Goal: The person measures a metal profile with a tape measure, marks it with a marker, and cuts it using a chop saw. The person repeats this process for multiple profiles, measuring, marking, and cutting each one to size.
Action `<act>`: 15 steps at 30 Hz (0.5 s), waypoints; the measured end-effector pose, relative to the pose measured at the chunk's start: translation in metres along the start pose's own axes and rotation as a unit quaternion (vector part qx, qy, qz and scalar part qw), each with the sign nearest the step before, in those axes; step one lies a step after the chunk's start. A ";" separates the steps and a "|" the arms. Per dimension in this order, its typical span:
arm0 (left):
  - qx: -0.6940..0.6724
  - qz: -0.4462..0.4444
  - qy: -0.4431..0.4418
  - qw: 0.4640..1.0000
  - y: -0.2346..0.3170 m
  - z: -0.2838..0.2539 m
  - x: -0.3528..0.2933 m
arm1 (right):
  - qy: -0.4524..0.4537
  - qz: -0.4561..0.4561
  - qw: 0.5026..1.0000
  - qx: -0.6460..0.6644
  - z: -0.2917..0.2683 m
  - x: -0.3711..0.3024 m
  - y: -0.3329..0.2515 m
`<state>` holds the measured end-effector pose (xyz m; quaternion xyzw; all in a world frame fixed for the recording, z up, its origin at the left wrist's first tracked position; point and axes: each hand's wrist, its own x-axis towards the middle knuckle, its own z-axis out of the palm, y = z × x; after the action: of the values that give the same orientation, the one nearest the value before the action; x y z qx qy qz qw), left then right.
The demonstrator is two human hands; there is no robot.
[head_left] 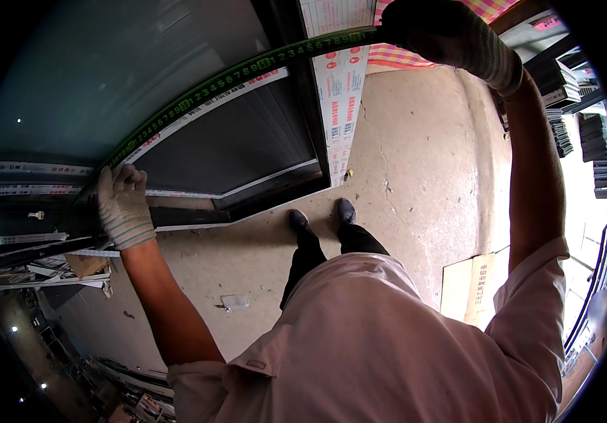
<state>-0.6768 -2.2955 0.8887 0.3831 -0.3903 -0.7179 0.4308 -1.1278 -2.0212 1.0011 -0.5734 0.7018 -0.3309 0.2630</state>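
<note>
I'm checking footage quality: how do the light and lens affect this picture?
Head view: the right hand sinks into shadow, its fingers hard to read, while the left hand shows clearly; head view: glare washes out the far right, past the floor; head view: fisheye distortion, with a black rim, probably exaggerates the curve of the tape measure.

Smooth, faintly glossy measuring tape (222,82), slick glass-like pane (141,56), matt metal-looking frame (282,196), smooth plastic-looking protective film (342,92), coarse knit cloth gloves (125,204), rough, cracked concrete floor (416,141), matt cardboard sheet (460,285), matt cloth shirt (360,331)
</note>
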 end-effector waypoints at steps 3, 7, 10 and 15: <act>0.005 -0.003 0.005 1.000 -0.002 -0.002 0.003 | -0.003 0.021 0.999 0.041 -0.001 -0.002 -0.005; 0.009 0.002 0.014 1.000 0.003 -0.007 0.002 | -0.011 0.022 0.995 0.096 0.003 0.001 0.006; 0.010 -0.001 0.019 1.000 0.000 -0.002 0.001 | -0.013 0.012 0.996 0.084 0.000 -0.001 -0.001; 0.007 -0.004 0.023 1.000 -0.004 0.002 0.001 | -0.009 0.018 0.998 0.055 -0.002 -0.004 -0.005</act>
<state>-0.6800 -2.2949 0.8859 0.4042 -0.3836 -0.7077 0.4343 -1.1254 -2.0179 1.0060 -0.5481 0.6903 -0.3596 0.3063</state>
